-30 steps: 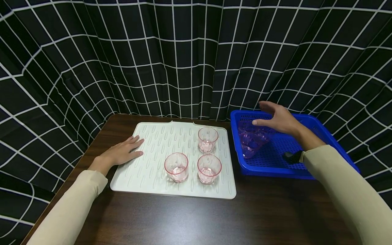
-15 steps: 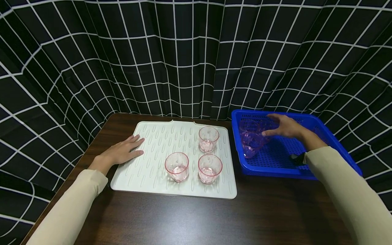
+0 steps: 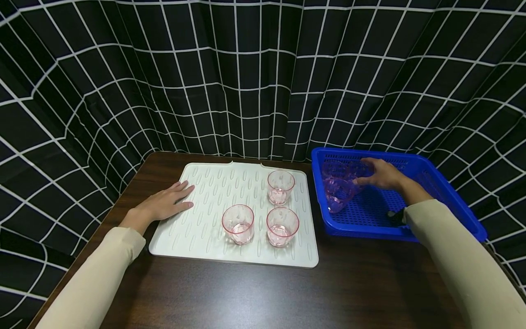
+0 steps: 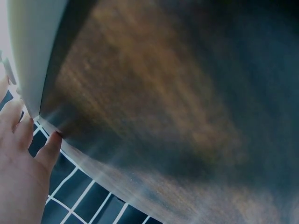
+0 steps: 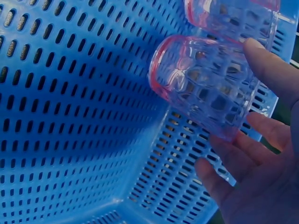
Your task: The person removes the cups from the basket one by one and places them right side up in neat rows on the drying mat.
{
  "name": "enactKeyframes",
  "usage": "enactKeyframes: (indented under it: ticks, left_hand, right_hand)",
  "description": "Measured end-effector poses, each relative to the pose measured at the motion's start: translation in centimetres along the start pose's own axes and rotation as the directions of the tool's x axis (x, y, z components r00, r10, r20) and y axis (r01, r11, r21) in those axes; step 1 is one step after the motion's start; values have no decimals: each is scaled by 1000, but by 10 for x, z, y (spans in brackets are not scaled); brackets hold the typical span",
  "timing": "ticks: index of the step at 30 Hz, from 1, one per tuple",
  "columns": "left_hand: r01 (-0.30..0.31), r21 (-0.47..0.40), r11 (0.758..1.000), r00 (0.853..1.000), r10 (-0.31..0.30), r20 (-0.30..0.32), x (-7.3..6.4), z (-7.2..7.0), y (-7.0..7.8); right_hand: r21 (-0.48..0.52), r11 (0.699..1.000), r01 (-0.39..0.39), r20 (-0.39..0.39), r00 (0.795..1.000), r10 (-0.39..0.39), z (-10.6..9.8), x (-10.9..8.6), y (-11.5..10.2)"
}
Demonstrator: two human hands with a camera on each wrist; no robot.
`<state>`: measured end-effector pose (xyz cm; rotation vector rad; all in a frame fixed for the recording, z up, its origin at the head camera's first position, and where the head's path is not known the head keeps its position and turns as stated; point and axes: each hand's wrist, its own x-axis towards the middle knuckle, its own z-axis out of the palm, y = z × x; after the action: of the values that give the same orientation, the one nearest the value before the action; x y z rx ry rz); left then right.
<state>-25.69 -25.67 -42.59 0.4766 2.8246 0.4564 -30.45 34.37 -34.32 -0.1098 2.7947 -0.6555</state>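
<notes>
Head: I log the left hand [image 3: 164, 204] flat, fingers extended, on the white ribbed tray [image 3: 205, 183] at 9 o'clock; right hand [image 3: 384, 174] inside the blue perforated basket [image 3: 370, 233] at 3 o'clock.
Left wrist: left hand at 8 o'clock; brown wooden table [image 4: 140, 84] blurred.
Right wrist: clear pink-rimmed dimpled tumbler [image 5: 205, 86] in the basket, mouth toward 10 o'clock, long axis 10-to-4; right hand about its base. Gripping or not, I cannot tell.

Glossy clear round pink-rimmed tumblers [image 3: 239, 224], ribbed white rectangular plastic tray [image 3: 193, 235], glossy blue slotted plastic basket [image 3: 370, 231], shiny brown wood-grain table [image 3: 255, 297], matt black white-gridded cloth [image 3: 250, 82]
</notes>
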Motion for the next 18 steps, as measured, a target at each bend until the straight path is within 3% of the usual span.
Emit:
enactKeyframes:
  ticks: [18]
  left_hand:
    - [12,-4,1000,1000,-12,2,0,0,1]
  right_hand:
    - [5,1000,5,-34,999,-5,1,-4,0]
